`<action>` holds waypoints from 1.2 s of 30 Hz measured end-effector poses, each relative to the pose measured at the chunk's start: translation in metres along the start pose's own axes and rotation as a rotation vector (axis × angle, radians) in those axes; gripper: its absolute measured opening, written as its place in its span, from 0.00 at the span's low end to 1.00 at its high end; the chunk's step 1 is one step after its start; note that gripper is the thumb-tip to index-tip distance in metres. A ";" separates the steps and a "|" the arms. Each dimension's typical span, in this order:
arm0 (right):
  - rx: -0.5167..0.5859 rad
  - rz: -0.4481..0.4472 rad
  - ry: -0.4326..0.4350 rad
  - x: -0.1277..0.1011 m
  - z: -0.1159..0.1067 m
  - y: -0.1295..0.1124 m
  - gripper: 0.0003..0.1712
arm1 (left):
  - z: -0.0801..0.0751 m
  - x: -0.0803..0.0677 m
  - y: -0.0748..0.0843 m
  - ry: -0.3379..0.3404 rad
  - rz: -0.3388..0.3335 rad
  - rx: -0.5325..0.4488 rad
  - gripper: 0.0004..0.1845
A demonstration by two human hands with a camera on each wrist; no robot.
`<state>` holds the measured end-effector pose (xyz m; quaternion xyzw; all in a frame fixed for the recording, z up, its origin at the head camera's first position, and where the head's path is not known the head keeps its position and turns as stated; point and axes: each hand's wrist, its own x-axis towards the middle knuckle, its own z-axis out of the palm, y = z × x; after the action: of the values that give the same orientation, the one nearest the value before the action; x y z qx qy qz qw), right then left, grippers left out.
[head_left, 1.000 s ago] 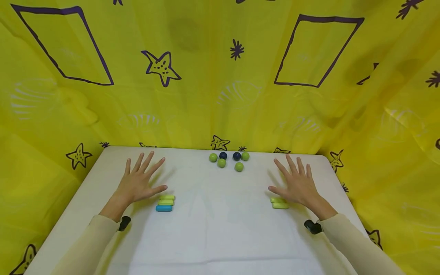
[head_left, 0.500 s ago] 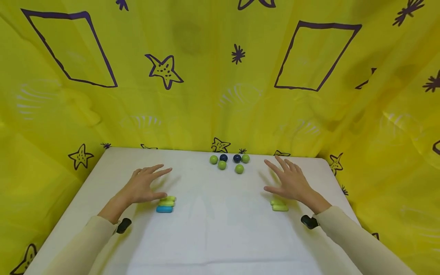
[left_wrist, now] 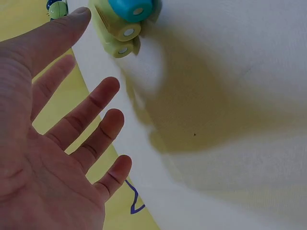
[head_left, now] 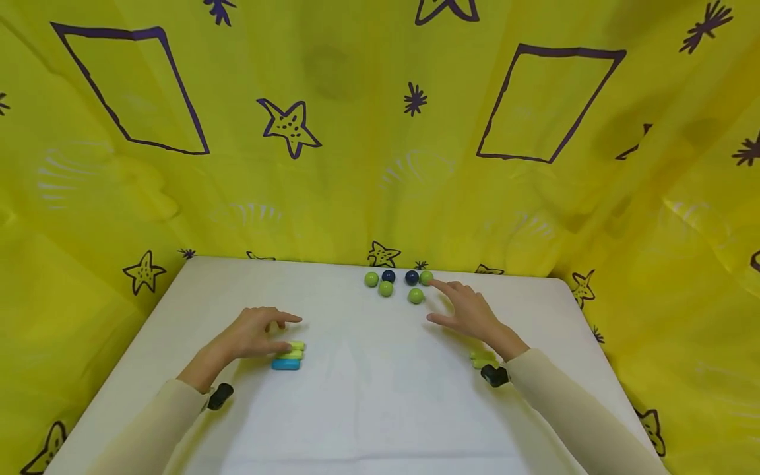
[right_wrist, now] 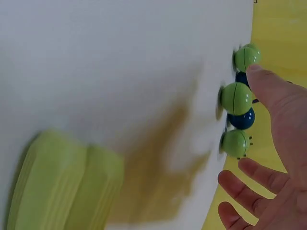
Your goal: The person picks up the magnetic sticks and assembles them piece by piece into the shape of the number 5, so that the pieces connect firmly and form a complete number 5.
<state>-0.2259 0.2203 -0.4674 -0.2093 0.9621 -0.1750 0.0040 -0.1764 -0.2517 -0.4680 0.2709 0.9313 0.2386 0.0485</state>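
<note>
My left hand [head_left: 249, 333] hovers low over the left of the white table, its thumb just above two yellow-green rods [head_left: 295, 355]. A blue rod [head_left: 286, 364] lies alongside them, nearer to me. Pale round discs show in the rod ends in the left wrist view, where the fingers [left_wrist: 110, 88] are loosely bent and hold nothing. Toward the balls at the back reaches my right hand [head_left: 472, 313], index finger stretched to a green ball [head_left: 426, 278]; whether they touch I cannot tell. A dark blue ball [head_left: 412, 277] and another green ball [head_left: 415, 295] stand close by.
Left of that group sit two green balls [head_left: 371, 279] and one dark blue ball [head_left: 388, 276]. Two more yellow-green rods [head_left: 483, 363] lie under my right wrist. A yellow patterned curtain [head_left: 356, 165] hangs behind the table and at its sides.
Both hands were spread wide. The right hand has moved inward toward the balls. The left hand has lowered to the rods with its fingers bending. The rods and balls stay in place.
</note>
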 end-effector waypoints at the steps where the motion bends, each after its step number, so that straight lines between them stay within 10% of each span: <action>1: 0.024 0.009 -0.002 0.003 0.002 -0.002 0.45 | 0.001 0.000 0.000 -0.002 -0.001 -0.012 0.27; 15: 0.241 0.159 0.045 0.034 0.039 -0.019 0.34 | 0.012 -0.001 -0.006 -0.027 0.016 -0.118 0.18; 36: 0.242 0.217 0.096 0.033 0.042 -0.021 0.21 | 0.016 0.009 0.002 -0.027 -0.035 -0.088 0.11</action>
<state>-0.2446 0.1751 -0.4978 -0.0936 0.9500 -0.2979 0.0019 -0.1792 -0.2389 -0.4807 0.2553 0.9238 0.2746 0.0772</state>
